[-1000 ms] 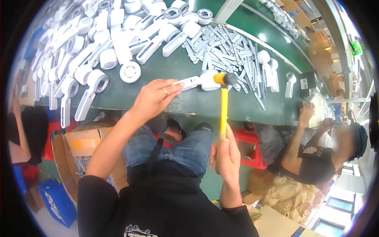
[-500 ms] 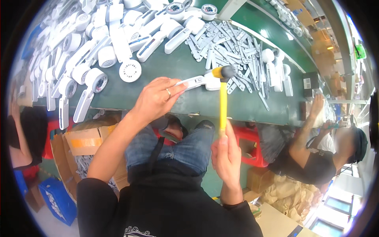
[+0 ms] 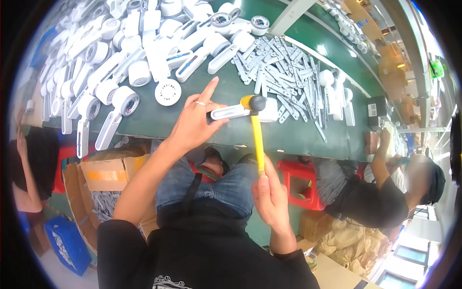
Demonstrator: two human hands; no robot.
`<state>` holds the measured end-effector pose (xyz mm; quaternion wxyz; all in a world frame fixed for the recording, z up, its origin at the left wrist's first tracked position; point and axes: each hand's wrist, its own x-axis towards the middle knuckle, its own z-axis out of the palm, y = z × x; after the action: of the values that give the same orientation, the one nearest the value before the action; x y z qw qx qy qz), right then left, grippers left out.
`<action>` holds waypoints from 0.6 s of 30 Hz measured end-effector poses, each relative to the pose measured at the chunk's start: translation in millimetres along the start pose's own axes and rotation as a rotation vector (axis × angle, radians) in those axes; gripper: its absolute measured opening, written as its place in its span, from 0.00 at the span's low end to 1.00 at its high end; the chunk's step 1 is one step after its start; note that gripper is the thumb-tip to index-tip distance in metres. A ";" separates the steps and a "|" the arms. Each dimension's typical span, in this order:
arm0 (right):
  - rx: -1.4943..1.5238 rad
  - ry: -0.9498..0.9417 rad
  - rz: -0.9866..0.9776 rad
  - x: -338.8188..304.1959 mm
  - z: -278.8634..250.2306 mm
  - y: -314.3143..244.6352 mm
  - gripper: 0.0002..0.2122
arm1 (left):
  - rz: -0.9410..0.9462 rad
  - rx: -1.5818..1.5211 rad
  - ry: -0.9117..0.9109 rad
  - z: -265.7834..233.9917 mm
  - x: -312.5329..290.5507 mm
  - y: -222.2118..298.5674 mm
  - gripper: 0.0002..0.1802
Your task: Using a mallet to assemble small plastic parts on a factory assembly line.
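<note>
My left hand pinches the handle end of a white handheld fan between thumb and fingers, its index finger stretched out. The fan lies across, just above the near part of the table, with its rounded head to the right. My right hand grips the yellow handle of a mallet. The mallet's black and yellow head is over the fan where handle meets head, hiding that part; I cannot tell whether they touch.
White handheld fans pile up on the green table at left and back. Grey strips heap behind the mallet, with more white fans to their right. A cardboard box stands at lower left. Another person sits at right.
The mallet head has moved left and slightly down, onto the fan's middle. My left index finger has straightened, and the fan's handle now shows a long slot-shaped outline.
</note>
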<state>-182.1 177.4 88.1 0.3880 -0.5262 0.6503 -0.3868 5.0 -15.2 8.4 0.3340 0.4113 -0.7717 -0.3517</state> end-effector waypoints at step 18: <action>-0.659 0.932 0.213 164.5 -337.0 165.6 0.22 | 0.210 0.095 0.033 -2.2 6.9 2.5 0.26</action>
<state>-576.9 71.7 55.8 -0.0870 -0.3248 0.8880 -0.3136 2.7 -20.7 13.2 0.3617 0.3495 -0.8207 -0.2711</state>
